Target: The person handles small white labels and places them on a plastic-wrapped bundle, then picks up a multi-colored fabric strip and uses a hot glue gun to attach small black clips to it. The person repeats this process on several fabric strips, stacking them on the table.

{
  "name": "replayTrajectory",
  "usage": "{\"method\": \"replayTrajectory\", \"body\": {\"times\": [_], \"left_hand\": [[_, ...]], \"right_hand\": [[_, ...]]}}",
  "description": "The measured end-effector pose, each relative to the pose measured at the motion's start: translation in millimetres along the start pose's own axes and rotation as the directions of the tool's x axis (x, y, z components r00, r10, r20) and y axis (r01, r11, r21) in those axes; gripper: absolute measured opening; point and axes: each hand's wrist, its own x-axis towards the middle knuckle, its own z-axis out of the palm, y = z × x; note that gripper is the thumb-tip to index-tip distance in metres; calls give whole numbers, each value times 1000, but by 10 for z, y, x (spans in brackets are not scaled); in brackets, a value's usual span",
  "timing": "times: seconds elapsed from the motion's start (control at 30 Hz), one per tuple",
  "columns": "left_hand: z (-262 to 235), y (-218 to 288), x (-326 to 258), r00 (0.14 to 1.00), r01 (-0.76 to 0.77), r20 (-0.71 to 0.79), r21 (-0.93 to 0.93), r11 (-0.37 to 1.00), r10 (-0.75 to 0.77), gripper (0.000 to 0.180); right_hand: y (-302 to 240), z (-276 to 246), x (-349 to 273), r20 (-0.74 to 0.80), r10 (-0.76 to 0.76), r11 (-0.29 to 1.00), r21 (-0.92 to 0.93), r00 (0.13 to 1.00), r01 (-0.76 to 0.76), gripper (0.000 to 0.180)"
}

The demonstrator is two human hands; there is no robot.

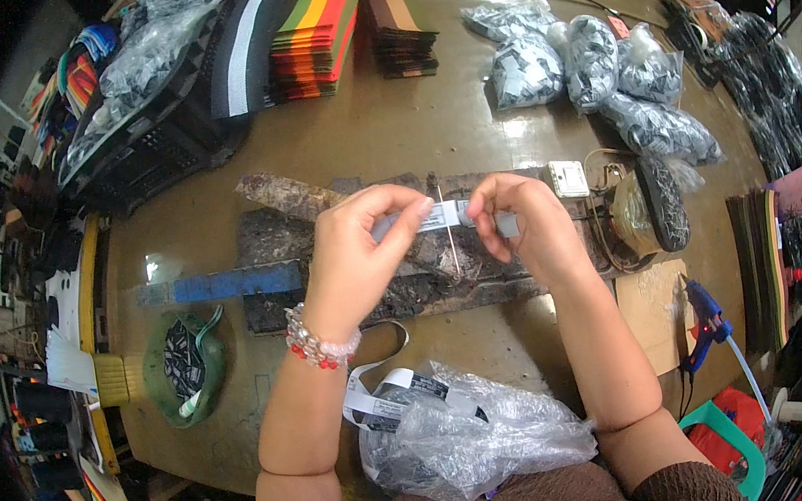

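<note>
My left hand (353,248), with a beaded bracelet on its wrist, pinches one end of a short grey and white strip (439,214) between thumb and fingers. My right hand (530,225) has its fingers closed around the strip's other end. Between the hands, the strip crosses a thin pale rod (455,256). Below them lies a dark, crusted board (397,296) on the table. In front of my body, a clear plastic bag (481,451) has white and black printed ribbon (395,403) coming out of it.
A green bowl (201,395) of small dark pieces sits left, near a blue-taped bar (235,283). To the right are a blue glue gun (708,318) and a white socket (567,178). Filled plastic bags (527,70), folded strap stacks (307,57) and a black crate (158,145) stand farther back.
</note>
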Motion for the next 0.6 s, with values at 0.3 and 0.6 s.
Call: {"method": "replayTrajectory", "body": {"times": [0.3, 0.6], "left_hand": [[-121, -41, 30, 994, 62, 88, 34, 997, -65, 18], [-154, -190, 76, 996, 69, 55, 48, 996, -72, 17]], "right_hand": [[-89, -176, 20, -107, -98, 882, -471, 989, 36, 16], [-55, -270, 47, -127, -73, 860, -511, 989, -2, 19]]}}
